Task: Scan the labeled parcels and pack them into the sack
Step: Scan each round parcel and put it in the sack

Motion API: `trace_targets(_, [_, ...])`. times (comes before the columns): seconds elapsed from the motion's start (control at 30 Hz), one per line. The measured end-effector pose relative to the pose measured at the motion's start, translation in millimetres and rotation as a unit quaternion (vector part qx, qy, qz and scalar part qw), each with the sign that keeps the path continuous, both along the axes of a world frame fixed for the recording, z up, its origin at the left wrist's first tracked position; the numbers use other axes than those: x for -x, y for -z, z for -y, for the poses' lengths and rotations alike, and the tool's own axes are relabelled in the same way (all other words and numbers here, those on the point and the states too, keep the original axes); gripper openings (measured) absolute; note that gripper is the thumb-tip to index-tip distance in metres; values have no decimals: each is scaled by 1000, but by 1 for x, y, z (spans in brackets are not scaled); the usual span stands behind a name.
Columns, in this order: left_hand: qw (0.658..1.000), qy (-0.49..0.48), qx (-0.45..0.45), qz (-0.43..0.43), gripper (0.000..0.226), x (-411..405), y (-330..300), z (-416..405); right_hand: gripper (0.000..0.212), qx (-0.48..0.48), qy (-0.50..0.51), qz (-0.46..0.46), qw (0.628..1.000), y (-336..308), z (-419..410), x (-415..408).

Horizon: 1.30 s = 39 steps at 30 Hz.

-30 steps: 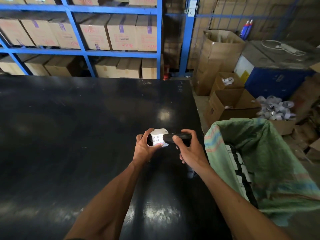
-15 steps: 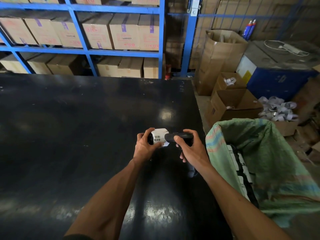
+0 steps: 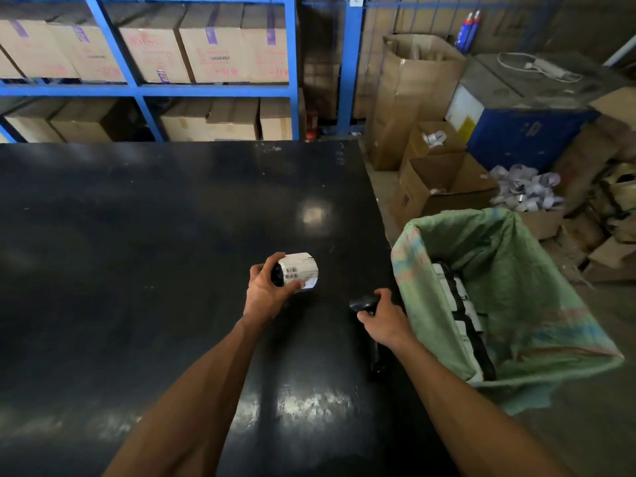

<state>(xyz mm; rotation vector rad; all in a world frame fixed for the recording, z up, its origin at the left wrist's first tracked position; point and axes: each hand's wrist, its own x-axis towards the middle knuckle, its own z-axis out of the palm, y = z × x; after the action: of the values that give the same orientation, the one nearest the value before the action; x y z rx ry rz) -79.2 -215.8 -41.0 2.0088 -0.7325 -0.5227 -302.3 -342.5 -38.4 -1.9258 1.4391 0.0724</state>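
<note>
My left hand (image 3: 266, 294) grips a small dark parcel (image 3: 296, 270) wrapped in a white barcode label, held just above the black table (image 3: 137, 235). The label faces up toward me. My right hand (image 3: 383, 316) holds a black handheld scanner (image 3: 364, 301) low near the table's right edge, apart from the parcel. Beside the table on the right stands an open green woven sack (image 3: 516, 270). Several labelled dark parcels (image 3: 461, 304) lie inside it.
Blue shelving (image 3: 292, 46) with cardboard boxes runs along the back. Open cardboard boxes (image 3: 444, 187), a heap of white label rolls (image 3: 526, 189) and a blue drum (image 3: 526, 132) crowd the floor beyond the sack.
The scanner was held right against the parcel's label. My right hand has since drawn it back and down toward the sack side, and my left hand turned the parcel slightly.
</note>
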Motion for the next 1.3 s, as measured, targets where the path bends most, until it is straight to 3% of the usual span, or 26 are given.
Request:
trace_targets(0.23, [1000,12,-25,1,71,9,11,-11,66,0,23,-42,999,28,-7,20])
trace_targets(0.5, [999,24,-26,9,71,20,10,-2,69,-32,16,-13,999,37,-2,31])
trace_targets(0.6, [999,33,-28,5,72,27,11,5,80,-41,4,-18,999,34,-1,35])
trace_targets(0.73, [1000,18,-2,-6,71,43,8,28,89,41,-16,-40,998,5,8,36])
trace_targets(0.87, [997,6,67,-41,70,69,-2,71,65,88,41,62,993,-35,34,32])
trace_targets(0.93, [995,12,86,-46,68,91,-9,97,61,23,96,165,981,-47,57,29])
trace_targets(1.03, [989,44,122,-64,69,132,-22,136,73,-101,155,281,942,-61,92,35])
trace_targets(1.13, [987,100,110,-62,79,170,-31,168,68,-129,200,331,913,-71,124,56])
trace_targets(1.3, [970,232,56,-36,93,211,-32,206,70,-74,270,352,893,-64,185,107])
